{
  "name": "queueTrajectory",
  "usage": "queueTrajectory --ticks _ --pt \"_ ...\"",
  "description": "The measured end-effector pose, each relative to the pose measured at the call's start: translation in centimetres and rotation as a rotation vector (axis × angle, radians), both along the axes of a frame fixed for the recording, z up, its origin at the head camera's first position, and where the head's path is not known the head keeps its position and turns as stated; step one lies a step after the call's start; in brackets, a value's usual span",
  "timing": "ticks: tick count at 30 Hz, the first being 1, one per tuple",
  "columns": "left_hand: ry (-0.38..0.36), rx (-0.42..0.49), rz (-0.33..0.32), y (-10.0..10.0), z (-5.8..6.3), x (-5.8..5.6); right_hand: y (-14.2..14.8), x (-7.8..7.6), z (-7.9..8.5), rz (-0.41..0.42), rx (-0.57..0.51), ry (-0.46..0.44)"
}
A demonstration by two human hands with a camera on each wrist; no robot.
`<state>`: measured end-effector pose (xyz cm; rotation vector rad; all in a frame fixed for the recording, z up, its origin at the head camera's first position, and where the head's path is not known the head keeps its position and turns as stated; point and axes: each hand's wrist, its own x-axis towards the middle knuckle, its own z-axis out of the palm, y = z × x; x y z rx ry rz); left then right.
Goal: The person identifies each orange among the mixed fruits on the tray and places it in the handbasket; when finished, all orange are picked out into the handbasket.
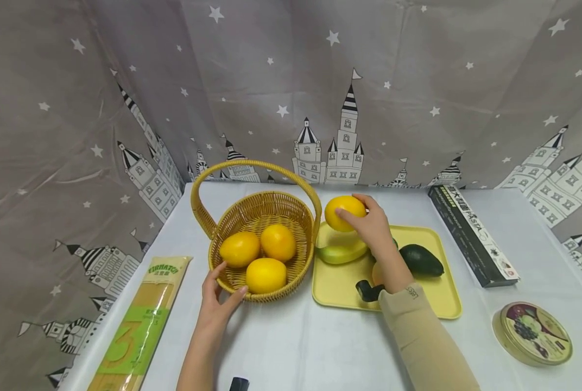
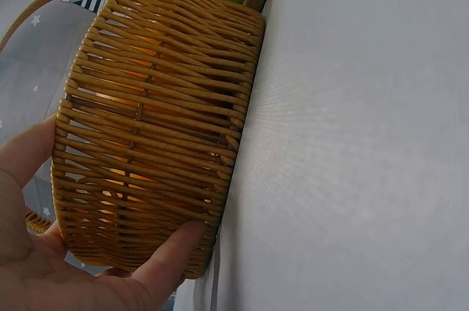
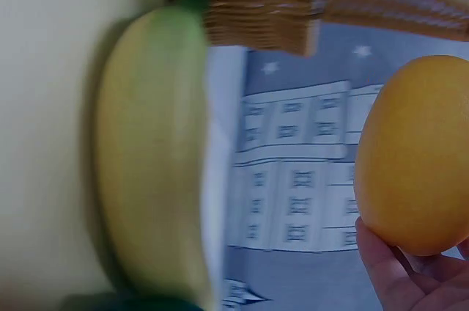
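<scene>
A wicker basket (image 1: 301,271) with a tall arched handle holds three yellow-orange lemons, among them one near its front rim (image 1: 266,276). My left hand (image 1: 217,307) grips the basket's front-left side. In the left wrist view its thumb (image 2: 176,256) lies against the woven outer wall, and the other fingertips go out of sight past the rim. My right hand (image 1: 371,222) holds another lemon (image 1: 343,213) in the air between thumb and fingers, over the back-left corner of a yellow tray (image 1: 330,290). Below it on the tray lies a banana (image 1: 342,253).
An avocado (image 1: 420,260) and a partly hidden orange fruit (image 1: 378,274) also lie on the tray. A spaghetti packet (image 1: 139,326) is at the left. A dark pasta box (image 1: 472,236) and a round tin (image 1: 532,333) stand at the right. A patterned curtain (image 1: 281,70) hangs behind the table.
</scene>
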<state>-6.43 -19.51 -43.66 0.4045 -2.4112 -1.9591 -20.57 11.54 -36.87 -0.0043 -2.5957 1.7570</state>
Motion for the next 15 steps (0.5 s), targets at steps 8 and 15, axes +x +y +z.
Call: queueTrajectory --ticks 8,15 --pt "-0.023 -0.02 0.009 -0.2 0.2 0.2 0.3 3.4 2.7 0.041 -0.066 0.059" --pt "-0.001 -0.022 -0.001 0.0 0.1 0.1 -1.6 6.5 4.2 0.148 -0.118 0.011"
